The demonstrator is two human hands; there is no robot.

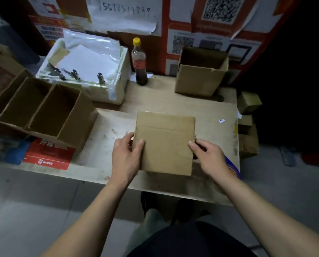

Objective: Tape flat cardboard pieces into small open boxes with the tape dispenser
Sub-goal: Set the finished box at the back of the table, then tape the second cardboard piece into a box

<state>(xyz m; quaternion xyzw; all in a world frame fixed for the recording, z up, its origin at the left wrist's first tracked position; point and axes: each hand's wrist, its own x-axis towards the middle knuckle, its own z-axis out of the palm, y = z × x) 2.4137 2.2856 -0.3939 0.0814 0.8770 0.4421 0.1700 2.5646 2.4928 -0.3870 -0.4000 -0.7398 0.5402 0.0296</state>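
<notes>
Box held, flap seam up

Your left hand (pixel 126 154) and right hand (pixel 207 156) pinch the brown cardboard box (pixel 165 143) between them; its seam runs hand to hand.

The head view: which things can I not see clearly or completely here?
- Tape dispenser: not visible anywhere in the head view.
- Underside of the held cardboard box: faces away from the camera.
- Fingers of the left hand and right hand: partly behind the box's sides.
- Blue object at the table's right edge: mostly covered by the right forearm.
- Wall posters' small print: blurred.
</notes>
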